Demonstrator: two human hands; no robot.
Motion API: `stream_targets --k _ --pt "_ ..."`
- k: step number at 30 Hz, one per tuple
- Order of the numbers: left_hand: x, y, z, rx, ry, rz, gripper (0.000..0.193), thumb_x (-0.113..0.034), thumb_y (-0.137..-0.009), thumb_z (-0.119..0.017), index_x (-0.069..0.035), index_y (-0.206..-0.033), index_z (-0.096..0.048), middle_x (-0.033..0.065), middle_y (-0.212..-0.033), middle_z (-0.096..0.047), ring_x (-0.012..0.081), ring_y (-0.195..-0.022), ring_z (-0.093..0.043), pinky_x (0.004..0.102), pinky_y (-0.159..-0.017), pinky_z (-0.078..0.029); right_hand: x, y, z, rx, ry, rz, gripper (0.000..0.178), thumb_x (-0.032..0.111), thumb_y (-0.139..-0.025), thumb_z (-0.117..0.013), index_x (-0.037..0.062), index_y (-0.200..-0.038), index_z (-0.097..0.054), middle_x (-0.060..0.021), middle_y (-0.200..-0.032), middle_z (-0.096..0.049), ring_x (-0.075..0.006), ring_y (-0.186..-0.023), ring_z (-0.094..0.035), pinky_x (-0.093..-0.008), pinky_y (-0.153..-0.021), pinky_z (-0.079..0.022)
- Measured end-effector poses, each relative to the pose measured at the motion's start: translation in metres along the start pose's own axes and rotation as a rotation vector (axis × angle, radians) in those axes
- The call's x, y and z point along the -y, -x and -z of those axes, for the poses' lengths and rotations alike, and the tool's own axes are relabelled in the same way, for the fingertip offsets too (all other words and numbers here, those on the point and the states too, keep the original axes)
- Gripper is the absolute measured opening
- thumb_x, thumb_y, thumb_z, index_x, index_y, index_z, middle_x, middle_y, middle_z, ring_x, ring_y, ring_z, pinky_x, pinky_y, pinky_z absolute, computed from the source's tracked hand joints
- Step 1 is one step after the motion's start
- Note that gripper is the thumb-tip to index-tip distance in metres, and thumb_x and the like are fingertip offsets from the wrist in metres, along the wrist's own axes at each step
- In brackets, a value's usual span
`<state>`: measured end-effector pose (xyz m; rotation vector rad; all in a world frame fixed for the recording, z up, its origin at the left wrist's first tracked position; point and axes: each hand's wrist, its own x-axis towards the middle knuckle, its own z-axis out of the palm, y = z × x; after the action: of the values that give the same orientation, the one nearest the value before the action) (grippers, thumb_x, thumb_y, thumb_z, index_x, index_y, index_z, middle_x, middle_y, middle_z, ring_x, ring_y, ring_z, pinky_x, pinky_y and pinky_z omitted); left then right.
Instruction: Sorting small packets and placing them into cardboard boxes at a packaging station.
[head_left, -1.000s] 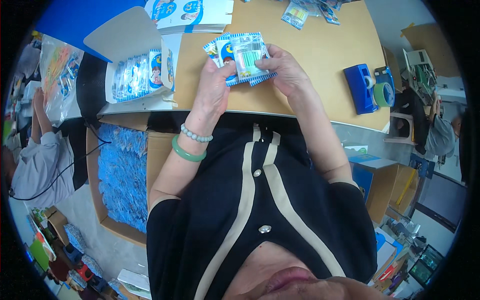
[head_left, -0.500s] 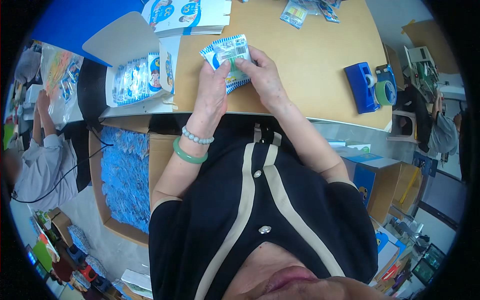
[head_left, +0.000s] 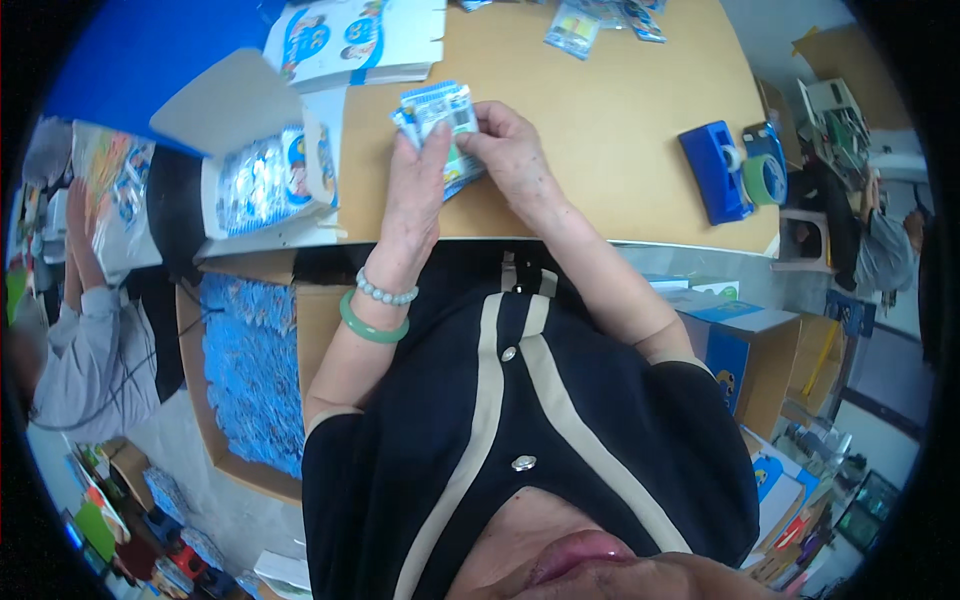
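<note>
A small stack of blue-and-white printed packets [head_left: 455,105] is held over the tan tabletop, its edges slightly fanned. My left hand [head_left: 412,190] wraps round the stack from the left, thumb lying on top. On the other side, my right hand [head_left: 512,158] pinches the right edge of the packets between thumb and fingers. To the left stands an open white carton [head_left: 222,100], its lid raised. Similar packets [head_left: 262,182] stand in a row inside it.
Flat printed white sheets [head_left: 365,35] lie stacked at the far left. Loose packets [head_left: 573,30] lie at the far edge. A blue tape dispenser [head_left: 715,170] stands at right. Below the table's left end, a large brown carton [head_left: 235,470] holds many blue packets. Another person [head_left: 95,350] sits at left.
The packets have become more fanned, with an extra edge showing at left. My right thumb has shifted from the packets' face to their right edge. The whole view has shifted slightly.
</note>
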<state>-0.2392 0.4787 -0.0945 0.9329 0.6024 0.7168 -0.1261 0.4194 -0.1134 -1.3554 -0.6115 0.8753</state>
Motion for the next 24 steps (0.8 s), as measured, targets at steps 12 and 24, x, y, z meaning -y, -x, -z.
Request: stream_targets --k 12,24 --pt "0.004 -0.01 0.027 0.008 -0.144 -0.004 0.029 -0.003 -0.093 -0.055 -0.001 -0.122 -0.051 0.0046 -0.111 -0.062 0.0121 -0.099 -0.06 0.0277 -0.086 -0.05 0.027 -0.06 0.038 -0.034 0.757 0.087 0.028 0.022 -0.083 -0.066 0.0017 -0.101 -0.059 -0.0145 -0.091 -0.066 -0.0239 -0.086 -0.063 -0.0354 -0.077 -0.05" --pt "0.003 -0.015 0.04 0.021 -0.064 0.126 0.03 -0.005 -0.092 -0.057 -0.002 -0.121 -0.052 0.0064 -0.112 -0.062 0.0144 -0.099 -0.062 0.0303 -0.087 -0.051 0.019 -0.146 0.156 -0.016 1.518 0.342 0.063 0.051 -0.083 -0.061 0.0116 -0.131 -0.049 -0.0126 -0.141 -0.043 -0.0341 -0.135 -0.035 -0.0497 -0.106 -0.033"
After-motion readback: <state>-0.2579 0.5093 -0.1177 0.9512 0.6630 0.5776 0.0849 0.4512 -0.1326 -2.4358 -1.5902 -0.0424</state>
